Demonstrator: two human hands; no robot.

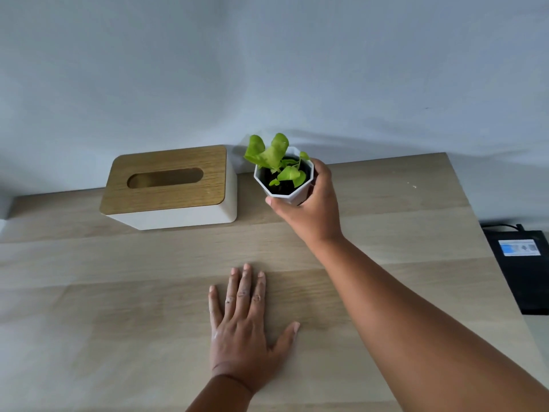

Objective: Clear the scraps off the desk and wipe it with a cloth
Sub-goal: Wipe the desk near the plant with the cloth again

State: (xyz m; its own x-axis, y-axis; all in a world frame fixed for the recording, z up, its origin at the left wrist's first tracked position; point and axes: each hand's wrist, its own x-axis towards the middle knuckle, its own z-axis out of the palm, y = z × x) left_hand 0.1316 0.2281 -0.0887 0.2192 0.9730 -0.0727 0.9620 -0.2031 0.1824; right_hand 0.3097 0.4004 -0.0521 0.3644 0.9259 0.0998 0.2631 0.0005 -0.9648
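Head view, looking down on a pale wood desk (118, 322) against a grey wall. The right hand (309, 209) reaches to the far middle and its fingers (319, 171) wrap around a small white pot (292, 197) holding a green plant (271, 154); whether the pot rests on the desk or is just lifted cannot be told. The left hand (243, 331) lies flat, fingers straight and spread, pressing on the near middle of the desk and holding nothing. A tissue box (169, 188) with a wooden lid stands just left of the pot. No cloth shows, and only a few tiny specks (411, 185) lie far right. To handle the pot well, it likely needs keeping upright so soil stays in, leaves clear of the box, and a gentle set-down.
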